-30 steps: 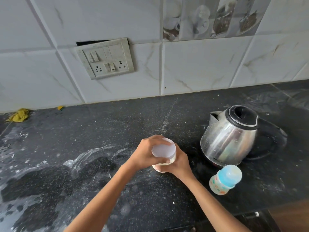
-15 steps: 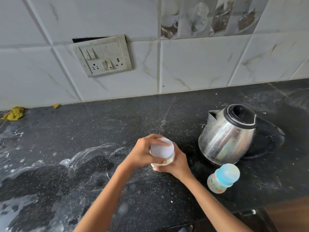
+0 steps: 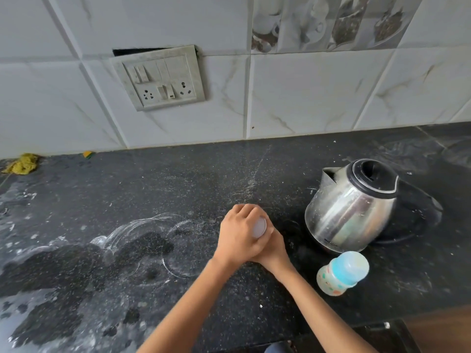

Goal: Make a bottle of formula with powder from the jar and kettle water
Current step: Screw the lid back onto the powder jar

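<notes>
White plastic lid point(image 3: 259, 227) sits under your left hand point(image 3: 240, 234), clenched over it to twist; your right hand point(image 3: 274, 250) grips the jar beneath, steadying it on the tabletop point(image 3: 178, 189).

Home kitchen, white marble-look wall tiles point(image 3: 305, 98), black speckled stone bench point(image 3: 178, 179), steel electric kettle point(image 3: 351, 207), wall socket plate point(image 3: 158, 77)

Kettle point(image 3: 350, 207): polished metal body, smudged; glossy black plastic lid. Bottle point(image 3: 341, 272): translucent matt plastic, pale blue cap. Jar lid point(image 3: 259, 227): white matt plastic. Countertop point(image 3: 178, 189): dark speckled stone, powder-streaked. Wall tiles point(image 3: 305, 93): glossy, marble-veined.
</notes>
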The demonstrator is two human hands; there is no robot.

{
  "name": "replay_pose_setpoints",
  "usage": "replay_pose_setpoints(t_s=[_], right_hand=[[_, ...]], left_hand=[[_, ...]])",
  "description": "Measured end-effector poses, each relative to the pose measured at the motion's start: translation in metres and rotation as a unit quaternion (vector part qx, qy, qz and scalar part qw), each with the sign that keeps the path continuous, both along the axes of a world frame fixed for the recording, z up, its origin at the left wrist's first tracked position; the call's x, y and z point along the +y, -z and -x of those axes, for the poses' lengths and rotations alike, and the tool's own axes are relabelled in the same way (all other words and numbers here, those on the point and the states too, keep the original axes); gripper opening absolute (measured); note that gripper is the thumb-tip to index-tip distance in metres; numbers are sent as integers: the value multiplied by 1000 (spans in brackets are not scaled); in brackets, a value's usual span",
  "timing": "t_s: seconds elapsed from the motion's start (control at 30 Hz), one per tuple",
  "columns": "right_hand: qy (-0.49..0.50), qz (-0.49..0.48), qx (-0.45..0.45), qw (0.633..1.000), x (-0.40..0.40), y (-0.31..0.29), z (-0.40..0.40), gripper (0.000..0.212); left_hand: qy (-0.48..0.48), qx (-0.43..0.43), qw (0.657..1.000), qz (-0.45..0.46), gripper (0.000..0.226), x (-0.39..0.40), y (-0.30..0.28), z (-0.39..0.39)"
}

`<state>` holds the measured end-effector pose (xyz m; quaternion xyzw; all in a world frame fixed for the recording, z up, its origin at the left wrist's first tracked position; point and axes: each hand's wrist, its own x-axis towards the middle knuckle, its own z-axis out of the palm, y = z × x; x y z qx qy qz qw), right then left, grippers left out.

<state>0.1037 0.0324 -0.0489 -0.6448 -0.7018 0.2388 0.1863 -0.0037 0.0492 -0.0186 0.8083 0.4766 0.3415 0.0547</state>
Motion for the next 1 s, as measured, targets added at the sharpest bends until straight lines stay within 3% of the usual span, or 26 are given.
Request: replay_pose_setpoints(t_s=[0.07,0.13,0.2,0.27,0.33,0.4,0.47,0.6,0.7,0.83,1.0], right_hand=[[10,57,99,993,7,-4,-4,69],[6,81,73,994,9,-7,-1,77],[16,51,57,997,8,-2,4,77],[36,-1,42,998,-2,4,3,50],[44,-42,-5,998,-10,11,0,30],[58,-12,78,995,-8,11,3,40],[43,1,84,996,0,7,6,57],[26,48,88,995,7,-1,3,70],[26,109,168,979,5,-2,-6,72],[17,121,141,982,13,-2,-6,76],[-6,136,217,967,11,-1,-20,78]], left_hand=[[95,18,995,-12,20,9,0,12],[115,43,992,-3,28,17,-3,14],[40,89,994,49,56,16,-4,7],[-87,147,978,122,83,5,-5,-4],[-148,178,963,140,73,-2,-5,-15],[-136,139,977,84,44,-1,-4,-17],[-99,94,989,51,32,2,-3,-13],[22,51,998,34,28,8,-3,0],[110,45,992,32,28,16,-3,10],[187,51,981,9,31,22,-5,16],[238,107,966,5,38,26,-8,23]])
